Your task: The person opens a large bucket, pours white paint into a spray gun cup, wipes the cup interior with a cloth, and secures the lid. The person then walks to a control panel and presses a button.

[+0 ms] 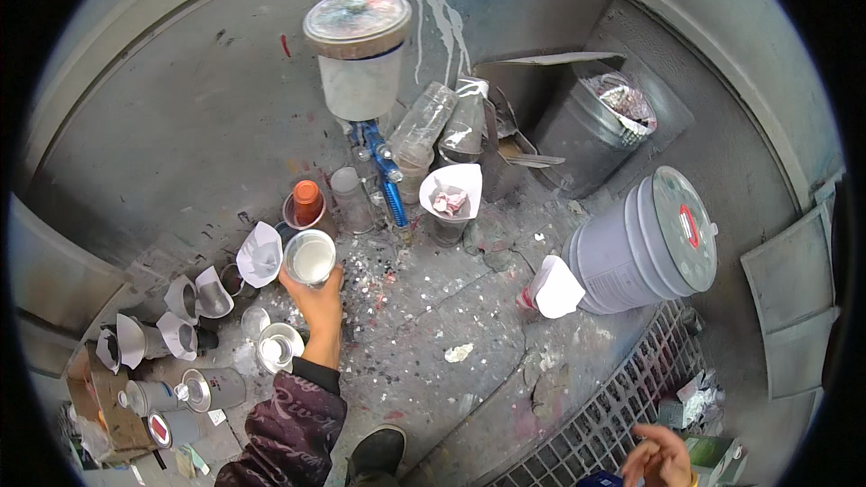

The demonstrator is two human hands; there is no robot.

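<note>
My left hand [317, 302] is wrapped round a clear cup [309, 258] with white liquid in it, held over the littered floor. Next to it stand a cup with a white paper cone [261, 255] and a reddish container with an orange cup [308, 203]. Behind these, a blue spray gun [386, 171] sits below a large lidded white pot [361, 81]. Low at the right edge, my right hand [660, 456] has its fingers bent but apart, with nothing seen in them. It is nearest to a green box [713, 458]; its palm side is partly hidden.
A lidded pale bucket [622, 243] stands at right, beside a floor grate [604, 397]. Metal cans [212, 390] and several paper-lined cups [179, 334] crowd the left. Clear cups [424, 126] and a metal bin [591, 131] stand at the back. My shoe [379, 451] is below.
</note>
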